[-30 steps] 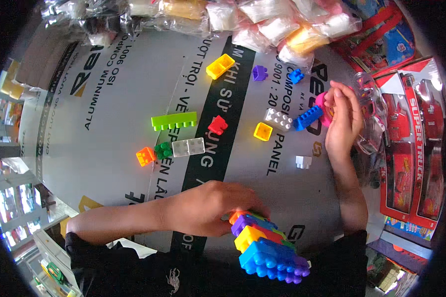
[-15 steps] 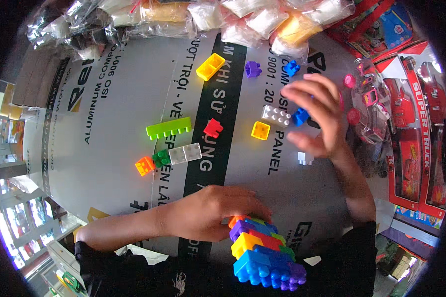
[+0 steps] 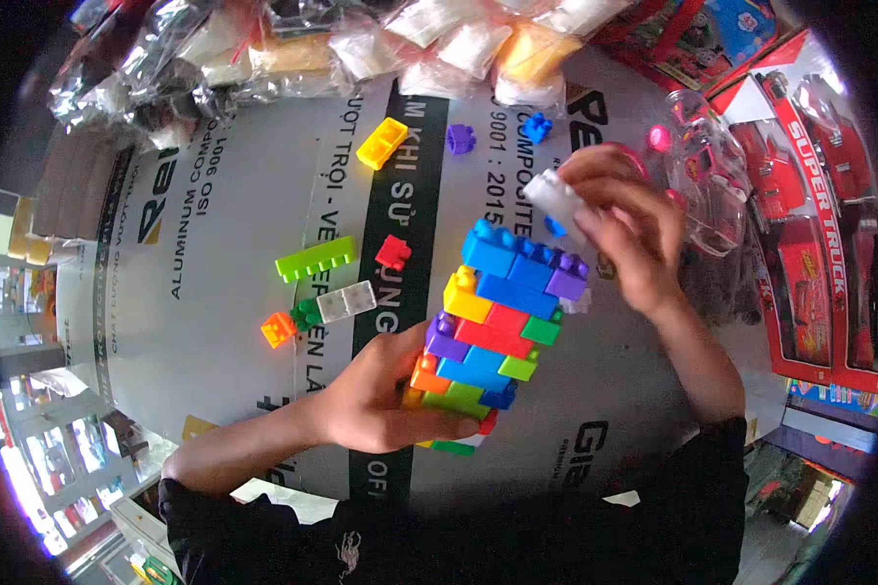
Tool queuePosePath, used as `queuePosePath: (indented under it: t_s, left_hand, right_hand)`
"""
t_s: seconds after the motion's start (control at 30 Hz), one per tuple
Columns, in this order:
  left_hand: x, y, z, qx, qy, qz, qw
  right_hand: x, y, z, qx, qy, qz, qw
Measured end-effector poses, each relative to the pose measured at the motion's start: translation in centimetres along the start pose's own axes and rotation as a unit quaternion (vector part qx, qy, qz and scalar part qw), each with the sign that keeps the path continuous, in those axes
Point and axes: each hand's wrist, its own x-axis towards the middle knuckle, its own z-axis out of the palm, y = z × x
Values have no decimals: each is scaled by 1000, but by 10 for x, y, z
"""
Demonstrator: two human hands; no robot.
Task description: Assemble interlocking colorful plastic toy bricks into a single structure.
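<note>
Head view: the left hand grips a multicoloured toy-brick tower over the grey panel, several courses joined, while the right hand pinches a white brick apart from it, lime-green and red bricks lying loose.

- Grey sheet: black capitals and numerals in lines running sideways, plus large bold logo lettering with a gold-and-black mark at the left.
- Broad dark stripe across the sheet: pale capitals along its length.
- Narrow dark band near the sheet's left edge: small, faint lettering.
- Red-and-white box at right: bold white capitals on a red strip.
- Black shirt: a small pale emblem.
</note>
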Motion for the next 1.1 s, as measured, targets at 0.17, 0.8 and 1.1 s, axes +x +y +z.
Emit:
queuePosePath:
  t_s: [0.17, 0.8, 1.1]
  left_hand:
    - [-1, 4, -2, 21, -13, -49, 998]
    - [6, -10, -7, 225, -112, 152, 956]
    - [5, -10, -5, 240, -99, 142, 955]
  right_hand:
    - [1, -44, -4, 158, -78, 105, 979]
    - [8, -35, -14, 112, -105, 292, 944]
    - [11, -36, -22, 157, -131, 263, 943]
